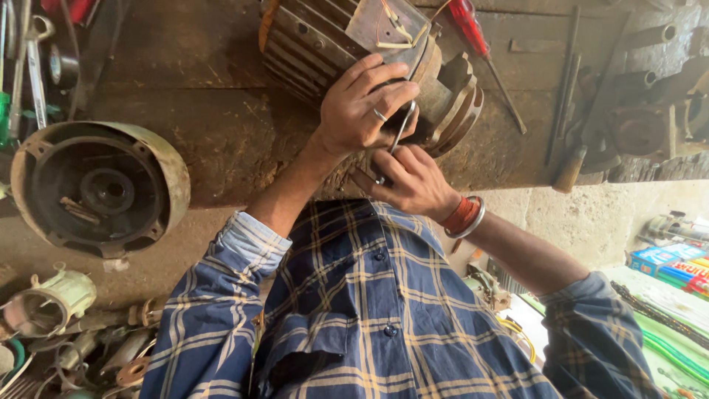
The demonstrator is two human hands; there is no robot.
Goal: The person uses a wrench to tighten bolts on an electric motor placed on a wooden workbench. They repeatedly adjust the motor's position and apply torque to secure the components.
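Gripping a thin metal tool [401, 129] in clenched right hand [410, 181], left hand [362, 107] fingers curled on ribbed motor housing [325, 44], at workbench [207, 140] front edge.

Round end cover [100, 188] lay open-side up on worn tabletop [207, 111], left. Red-handled screwdriver [480, 44] rested upper right; hammer [572, 166] and metal rods [565, 74] further right. Small cream-coloured fitting [52, 299] among scrap lower left. Wrenches [29, 66] far left.
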